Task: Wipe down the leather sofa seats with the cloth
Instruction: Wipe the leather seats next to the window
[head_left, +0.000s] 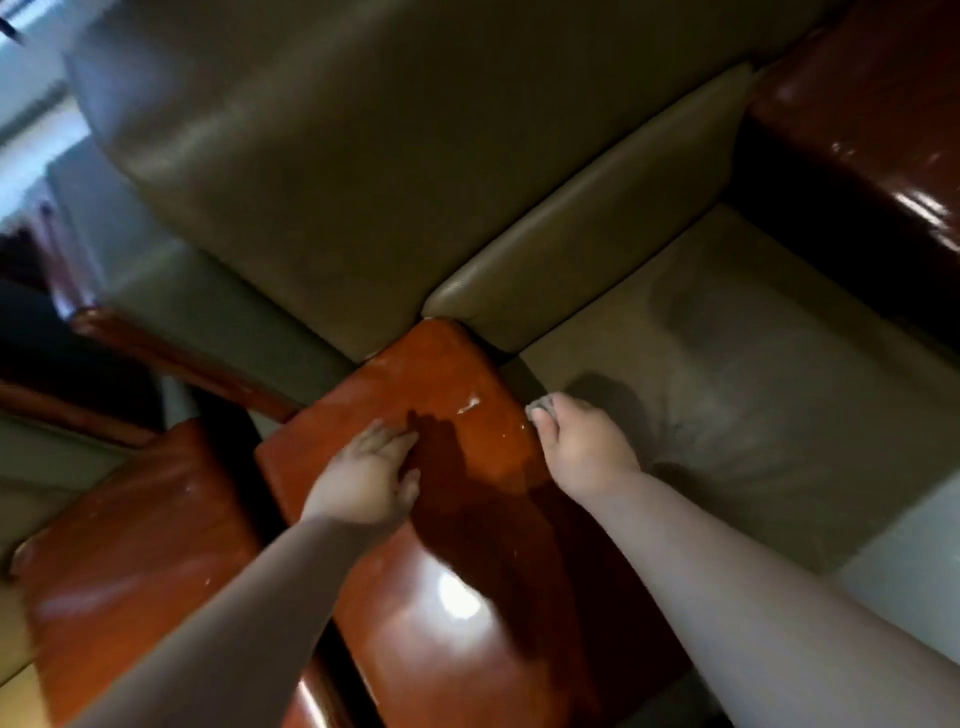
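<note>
Left forearm: reaching up from the lower left of the frame, crossing the glossy wooden armrest (441, 519).
Left hand (371, 475): lying flat on the armrest in the lower middle of the frame, fingers straight and spread, grasping nothing.
Right forearm: coming up from the lower right corner, passing over the armrest's right edge.
Right hand (584, 449): sitting just right of the armrest, at the near left corner of the seat, fingers curling round a small grey wad.
Cloth (543, 402): showing only as a grey bit sticking out past the right hand's fingertips, at the gap between armrest and seat; the rest is hiding under the hand.
Seat (753, 389): olive-brown leather, filling the right middle of the frame, creasing around the right hand.
Second armrest (135, 530): glossy reddish wood, lying at the lower left, apart from the first by a dark gap.
Backrest (597, 218): olive leather cushion, running diagonally above the seat.
Large cushion (337, 171): olive leather, taking up the upper middle of the frame.
Far armrest (872, 119): dark red glossy wood, sitting in the upper right corner.
</note>
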